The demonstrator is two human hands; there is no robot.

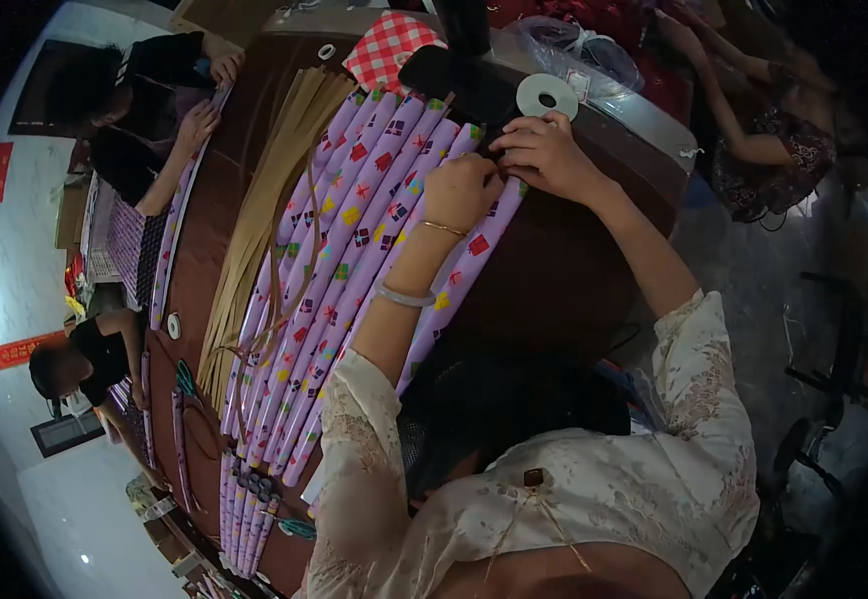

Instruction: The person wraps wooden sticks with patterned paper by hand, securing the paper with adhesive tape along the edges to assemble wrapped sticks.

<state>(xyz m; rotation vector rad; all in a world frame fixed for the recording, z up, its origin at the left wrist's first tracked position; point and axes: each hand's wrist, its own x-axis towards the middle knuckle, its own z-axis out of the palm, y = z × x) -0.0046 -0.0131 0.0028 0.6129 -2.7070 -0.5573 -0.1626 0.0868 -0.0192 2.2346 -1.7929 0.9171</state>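
Several purple wrapping paper rolls with a gift-box print lie side by side before me. My left hand is closed at the far end of the nearest wrapping paper roll, its fingers curled down on it. At the same end, my right hand has bent fingers close to the left fingertips. What its thumb and fingertips pinch, if anything, is hidden. Just beyond the right hand lies a white tape roll. A bracelet and a bangle circle my left wrist and forearm.
Brown paper strips lie left of the rolls. Scissors and a bundle of thinner rolls lie nearer. A red checked cloth is at the far end. Co-workers sit along the left; another person is at right.
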